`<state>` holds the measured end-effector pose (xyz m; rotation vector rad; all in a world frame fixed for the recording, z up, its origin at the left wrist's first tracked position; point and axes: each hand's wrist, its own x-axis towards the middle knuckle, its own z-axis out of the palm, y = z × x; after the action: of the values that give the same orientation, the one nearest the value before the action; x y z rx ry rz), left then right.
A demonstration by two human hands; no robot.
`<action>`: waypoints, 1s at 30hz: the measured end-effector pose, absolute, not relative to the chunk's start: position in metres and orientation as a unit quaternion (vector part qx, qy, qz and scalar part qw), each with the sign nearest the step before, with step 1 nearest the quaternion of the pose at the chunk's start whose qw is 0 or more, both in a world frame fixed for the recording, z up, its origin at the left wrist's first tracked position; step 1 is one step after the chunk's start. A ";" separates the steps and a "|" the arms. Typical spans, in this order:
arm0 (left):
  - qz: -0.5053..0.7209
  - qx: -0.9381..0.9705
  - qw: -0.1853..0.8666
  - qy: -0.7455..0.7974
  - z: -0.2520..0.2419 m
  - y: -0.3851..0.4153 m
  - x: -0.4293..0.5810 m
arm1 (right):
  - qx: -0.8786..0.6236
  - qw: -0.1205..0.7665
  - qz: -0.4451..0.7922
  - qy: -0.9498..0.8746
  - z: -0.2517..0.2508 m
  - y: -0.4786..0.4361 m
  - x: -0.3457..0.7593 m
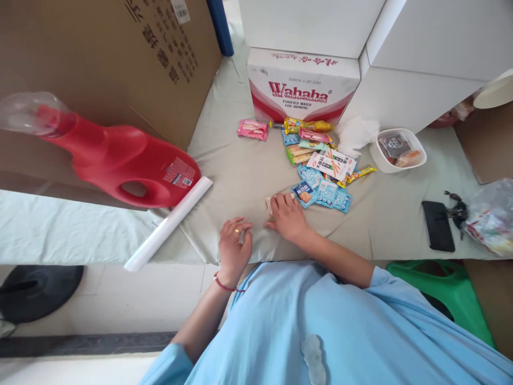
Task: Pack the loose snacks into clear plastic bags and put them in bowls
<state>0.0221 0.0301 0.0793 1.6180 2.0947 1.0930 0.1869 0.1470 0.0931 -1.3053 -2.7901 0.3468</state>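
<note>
My left hand (233,247) rests near the front edge of the cloth-covered surface (240,171), fingers curled together, a ring on one finger and a red cord at the wrist. My right hand (286,216) lies palm down with its fingers pressed on a small pale packet (269,201). Just beyond that hand lies a heap of snack packets (324,163): blue sachets, a white box with orange sticks printed on it, yellow and pink wrappers. A pink packet (252,129) lies apart at the left of the heap.
A red detergent jug (120,160) lies on its side at left, beside a white roll (168,223). A Wahaha carton (302,85) stands behind the snacks. A white bowl (398,149), black phone (438,225), keys (455,209) and plastic bag (491,214) are at right.
</note>
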 end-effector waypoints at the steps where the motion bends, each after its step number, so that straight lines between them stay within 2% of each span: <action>1: 0.384 0.543 0.154 0.731 0.079 0.028 0.020 | -0.431 0.024 0.121 -0.894 0.093 0.147 0.189; 5: 0.410 0.476 0.266 0.731 0.081 0.031 0.030 | -0.468 0.115 0.209 -0.851 0.102 0.158 0.209; 9: 0.464 0.406 0.419 0.667 0.081 0.049 0.058 | -0.395 0.196 0.432 -0.787 0.108 0.158 0.239; 12: 0.423 0.419 0.505 0.625 0.077 0.063 0.081 | -0.367 0.222 0.570 -0.701 0.096 0.149 0.257; 14: 0.398 0.439 0.519 0.616 0.075 0.069 0.092 | -0.393 0.269 0.593 -0.649 0.087 0.147 0.274; 16: 0.380 0.468 0.505 0.618 0.075 0.073 0.095 | -0.438 0.319 0.559 -0.628 0.085 0.157 0.303; 18: 0.358 0.512 0.460 0.631 0.074 0.073 0.090 | -0.504 0.360 0.473 -0.626 0.093 0.184 0.349; 22: 0.297 0.588 0.344 0.669 0.069 0.065 0.065 | -0.640 0.446 0.197 -0.594 0.125 0.279 0.467; 25: 0.263 0.616 0.293 0.682 0.062 0.054 0.051 | -0.678 0.385 0.057 -0.624 0.141 0.355 0.531; 28: 0.258 0.644 0.255 0.674 0.056 0.043 0.049 | -0.665 0.207 0.094 -0.712 0.138 0.405 0.546; 30: 0.265 0.664 0.230 0.661 0.051 0.038 0.051 | -0.640 0.141 0.127 -0.745 0.130 0.420 0.534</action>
<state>0.0509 0.0379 0.0505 1.8255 1.8173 0.7279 0.5344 0.4203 0.1296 -1.8470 -2.1499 0.3673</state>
